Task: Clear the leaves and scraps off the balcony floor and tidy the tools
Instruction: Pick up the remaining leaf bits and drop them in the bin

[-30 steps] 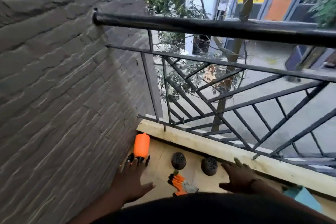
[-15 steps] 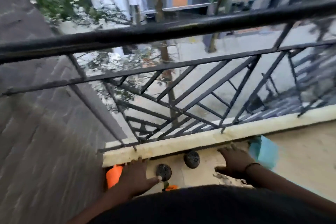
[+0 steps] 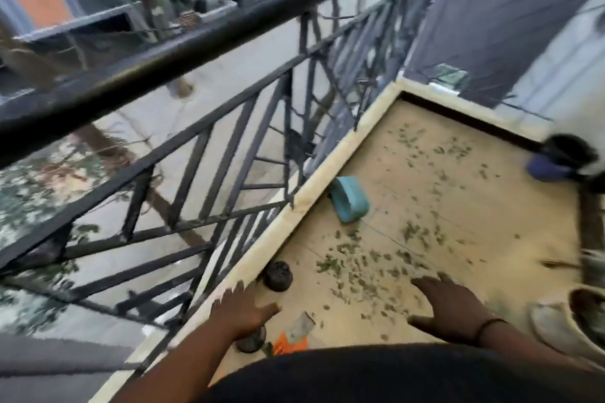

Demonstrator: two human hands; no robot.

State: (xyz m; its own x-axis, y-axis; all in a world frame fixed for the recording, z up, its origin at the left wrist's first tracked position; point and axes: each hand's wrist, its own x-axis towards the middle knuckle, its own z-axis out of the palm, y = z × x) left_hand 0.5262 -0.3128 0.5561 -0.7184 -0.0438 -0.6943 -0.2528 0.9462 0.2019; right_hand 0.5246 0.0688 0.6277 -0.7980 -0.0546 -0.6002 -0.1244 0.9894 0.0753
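Tan tile, blurred by the camera's swing, fills the balcony floor point(image 3: 458, 173) in your head view, and green leaves and scraps point(image 3: 376, 268) lie scattered across it, thickest just ahead of your hands and thinner toward the far corner. Your left hand point(image 3: 244, 307) hovers over the near edge of the floor beside the pale curb point(image 3: 330, 180), fingers spread and relaxed, gripping nothing. Your right hand point(image 3: 448, 307) reaches out above the litter, fingers also straight and spread, palm down, with a dark band at the wrist; whether it touches the tile cannot be told.

A small black pot point(image 3: 278, 275) stands just beyond your left fingertips, close against the curb. A second dark pot point(image 3: 251, 341) sits partly under your left wrist. Beside it, near the bottom of the picture, lie orange-handled shears point(image 3: 293, 335), the grey blade end pointing away from you, the handles half hidden by your dark shirt. A teal dustpan point(image 3: 349, 199) leans by the curb farther along, well apart from both hands.

The black iron railing point(image 3: 163, 56) runs along the curb on your left, street and tree trunks below it. At the right edge, a white planter point(image 3: 563, 324) holds dark soil, and a blurred black-and-blue object point(image 3: 556, 160) sits at the far side of the floor; what it is cannot be told.
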